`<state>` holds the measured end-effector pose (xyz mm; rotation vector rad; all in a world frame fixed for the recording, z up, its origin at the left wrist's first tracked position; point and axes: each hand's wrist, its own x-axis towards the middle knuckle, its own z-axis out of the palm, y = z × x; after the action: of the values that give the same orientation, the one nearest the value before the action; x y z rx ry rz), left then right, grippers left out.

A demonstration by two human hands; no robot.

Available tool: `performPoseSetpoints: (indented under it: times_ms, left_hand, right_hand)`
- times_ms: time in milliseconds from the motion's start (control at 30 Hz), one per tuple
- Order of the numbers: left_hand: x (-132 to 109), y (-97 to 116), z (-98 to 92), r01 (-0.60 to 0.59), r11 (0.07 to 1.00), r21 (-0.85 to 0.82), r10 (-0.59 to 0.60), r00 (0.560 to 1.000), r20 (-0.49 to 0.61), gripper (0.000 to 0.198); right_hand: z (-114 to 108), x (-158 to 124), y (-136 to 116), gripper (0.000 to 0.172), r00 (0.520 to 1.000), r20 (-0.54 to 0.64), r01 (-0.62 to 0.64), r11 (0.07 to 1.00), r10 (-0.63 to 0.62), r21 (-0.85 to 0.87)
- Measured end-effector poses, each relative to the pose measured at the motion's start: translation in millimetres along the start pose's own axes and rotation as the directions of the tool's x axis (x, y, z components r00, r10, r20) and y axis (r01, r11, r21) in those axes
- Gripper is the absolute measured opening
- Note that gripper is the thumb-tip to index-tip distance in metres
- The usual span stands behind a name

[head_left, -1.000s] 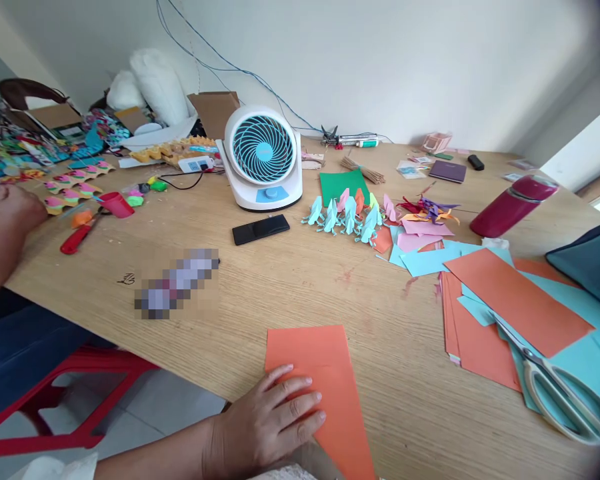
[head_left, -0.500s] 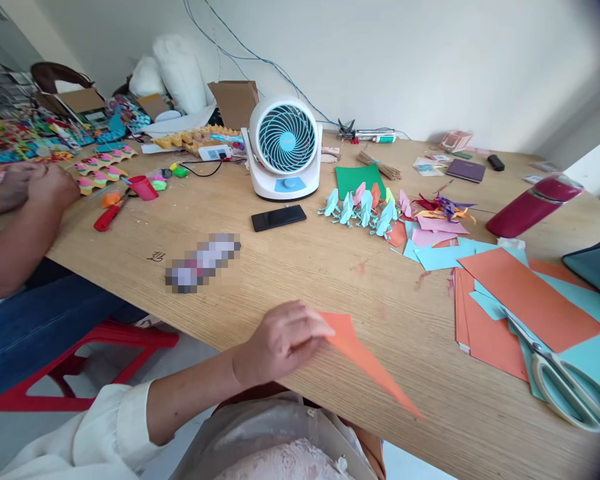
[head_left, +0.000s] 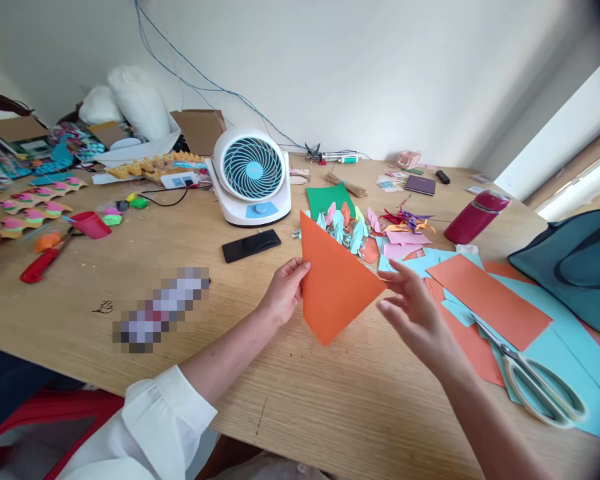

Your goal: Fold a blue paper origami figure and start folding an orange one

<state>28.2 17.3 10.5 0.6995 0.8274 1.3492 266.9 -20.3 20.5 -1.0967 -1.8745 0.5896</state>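
The orange sheet (head_left: 333, 283), flat on the table (head_left: 280, 407) under a spread palm a second ago, is up off the wood now, slanting in front of the paper figures (head_left: 359, 237) and hiding some of them. The left hand (head_left: 283, 293) pinches its left edge between thumb and fingers. The right hand (head_left: 420, 317), out of view until now, has come in at the sheet's right corner, its fingers loosely curved and its thumb held away from them, so it looks open; whether a fingertip touches the corner I can't tell. To my eye the work has gone from one hand pressing on the tabletop to two hands around a lifted sheet, though I can't make out whether it's folded. The scissors (head_left: 514, 359) lie to the right, by more orange paper (head_left: 490, 300), with neither hand on them
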Motion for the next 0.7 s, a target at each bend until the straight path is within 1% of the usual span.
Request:
performPoseSetpoints:
  times_ms: [33, 67, 100, 133, 167, 200, 233, 267, 333, 367, 433, 500, 533, 567, 600, 633, 700]
  left_hand:
    - [1, -5, -2.1, 0.018, 1.000, -0.021, -0.018, 1.000, -0.005, 0.024]
    - [2, -9, -4.2, 0.036, 0.998, -0.048, -0.036, 0.999, -0.002, 0.026]
    - [3, -13, -6.2, 0.055, 0.995, -0.082, -0.055, 0.998, 0.008, 0.027]
    - [2, -17, -8.0, 0.075, 0.990, -0.119, -0.073, 0.997, 0.022, 0.029]
    - [2, -20, -9.6, 0.095, 0.984, -0.154, -0.090, 0.995, 0.038, 0.031]
    - [2, -22, -10.9, 0.112, 0.977, -0.181, -0.103, 0.993, 0.058, 0.032]
    - [1, -24, -12.0, 0.128, 0.972, -0.199, -0.114, 0.990, 0.080, 0.032]
    - [1, -25, -13.0, 0.144, 0.967, -0.210, -0.124, 0.987, 0.104, 0.032]
    - [0, -25, -15.0, 0.172, 0.962, -0.214, -0.141, 0.978, 0.154, 0.031]
    - [1, -25, -16.2, 0.184, 0.960, -0.210, -0.148, 0.973, 0.176, 0.031]
    - [2, -22, -19.4, 0.204, 0.959, -0.197, -0.165, 0.966, 0.201, 0.030]
    - [4, -20, -23.3, 0.208, 0.961, -0.182, -0.170, 0.964, 0.204, 0.026]
    - [5, -18, -25.2, 0.203, 0.963, -0.178, -0.165, 0.964, 0.207, 0.022]
    - [5, -17, -26.8, 0.196, 0.964, -0.178, -0.156, 0.963, 0.218, 0.019]
    - [6, -16, -28.2, 0.193, 0.964, -0.182, -0.147, 0.960, 0.237, 0.019]
    - [5, -15, -29.3, 0.198, 0.962, -0.188, -0.145, 0.954, 0.262, 0.020]
    - [5, -13, -30.6, 0.239, 0.950, -0.203, -0.169, 0.935, 0.312, 0.025]
  right_hand:
    - [9, 2, 2, 0.058, 0.996, 0.012, -0.086, 0.989, 0.085, 0.122]
    - [18, 5, 3, 0.061, 0.983, 0.041, -0.182, 0.946, 0.177, 0.268]
    - [27, 6, 4, 0.062, 0.962, 0.088, -0.272, 0.867, 0.260, 0.417]
    - [36, 6, 5, 0.060, 0.940, 0.130, -0.335, 0.787, 0.314, 0.518]
    - [44, 6, 6, 0.056, 0.924, 0.163, -0.374, 0.728, 0.347, 0.574]
    - [50, 5, 6, 0.052, 0.909, 0.190, -0.406, 0.694, 0.370, 0.594]
    - [55, 3, 7, 0.047, 0.897, 0.210, -0.434, 0.684, 0.388, 0.587]
    - [58, 0, 7, 0.043, 0.889, 0.226, -0.454, 0.692, 0.399, 0.562]
    - [62, -6, 9, 0.036, 0.884, 0.229, -0.466, 0.736, 0.407, 0.491]
    - [62, -9, 10, 0.034, 0.892, 0.203, -0.451, 0.771, 0.404, 0.449]
    - [61, -16, 11, 0.028, 0.921, 0.101, -0.387, 0.863, 0.376, 0.324]
    - [58, -21, 11, 0.016, 0.959, -0.032, -0.276, 0.951, 0.283, 0.140]
    - [55, -22, 11, 0.010, 0.977, -0.065, -0.201, 0.978, 0.204, 0.051]
    - [52, -23, 10, 0.009, 0.992, -0.063, -0.114, 0.993, 0.113, -0.018]
    - [49, -24, 8, 0.016, 0.999, -0.031, -0.018, 0.998, 0.016, -0.065]
    - [46, -24, 7, 0.023, 0.997, 0.024, 0.080, 0.992, -0.078, -0.095]
    - [39, -23, 6, 0.031, 0.964, 0.155, 0.237, 0.963, -0.216, -0.129]
